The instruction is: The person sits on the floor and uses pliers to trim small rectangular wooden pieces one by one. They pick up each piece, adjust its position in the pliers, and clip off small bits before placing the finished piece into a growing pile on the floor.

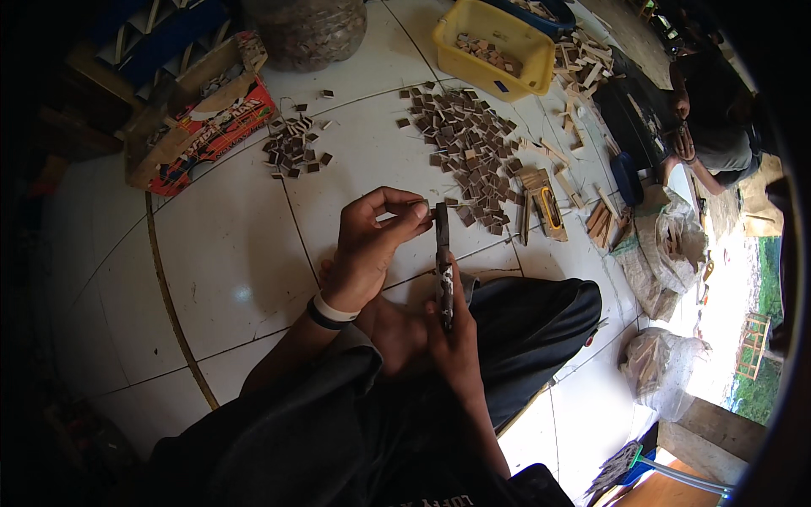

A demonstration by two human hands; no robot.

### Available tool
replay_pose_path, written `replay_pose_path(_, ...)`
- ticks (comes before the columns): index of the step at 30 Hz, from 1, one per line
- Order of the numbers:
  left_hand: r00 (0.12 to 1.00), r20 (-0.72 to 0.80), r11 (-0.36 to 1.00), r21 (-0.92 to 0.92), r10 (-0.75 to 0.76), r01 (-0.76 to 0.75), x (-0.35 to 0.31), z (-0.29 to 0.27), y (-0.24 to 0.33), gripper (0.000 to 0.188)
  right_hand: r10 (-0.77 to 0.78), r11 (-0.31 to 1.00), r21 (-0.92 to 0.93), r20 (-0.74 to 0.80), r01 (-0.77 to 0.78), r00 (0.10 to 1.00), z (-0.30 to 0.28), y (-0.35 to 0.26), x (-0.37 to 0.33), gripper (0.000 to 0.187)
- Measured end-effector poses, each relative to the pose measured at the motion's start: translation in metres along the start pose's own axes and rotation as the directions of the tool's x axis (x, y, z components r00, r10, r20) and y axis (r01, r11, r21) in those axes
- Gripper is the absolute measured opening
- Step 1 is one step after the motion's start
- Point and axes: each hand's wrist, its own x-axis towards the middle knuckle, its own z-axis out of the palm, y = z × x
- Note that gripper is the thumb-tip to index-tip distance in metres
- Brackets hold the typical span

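Observation:
My left hand (372,245) is raised over the floor, thumb and forefinger pinched on a small piece (426,205) that the fingertips mostly hide. That pinch is right beside the dark head of a pair of pliers (443,245), seen edge-on, with worn, white-flecked handles. Wrapped round those handles is my right hand (454,338), which keeps the tool upright. Just beyond both hands lies a large spread of small brown square pieces (473,152) with pale edges. A smaller heap of similar pieces (296,145) is to the left.
A yellow tub (536,74) with small pieces stands at the far side, near wood offcuts (587,63). A red carton (211,127) is far left beside a big clear container (308,34). A yellow-handled cutter (551,209), sacks (663,245) and another person (718,127) are right.

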Motion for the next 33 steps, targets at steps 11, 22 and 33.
replay_pose_path(11,0.998,-0.057,0.997,0.079,-0.014,0.018,-0.002,0.001,0.0,0.022,0.042,0.999,-0.022,0.02,-0.042,0.999,-0.001,-0.009,0.004,0.082)
replay_pose_path(22,0.973,-0.219,0.977,0.211,0.079,-0.032,0.002,-0.013,-0.012,0.025,-0.058,0.711,-0.703,-0.021,0.026,0.998,0.01,0.025,0.024,0.09)
replay_pose_path(33,0.96,-0.28,0.981,0.189,0.0,0.055,0.002,-0.026,-0.021,0.027,-0.054,0.619,-0.782,0.054,0.076,0.997,0.008,0.03,0.023,0.092)
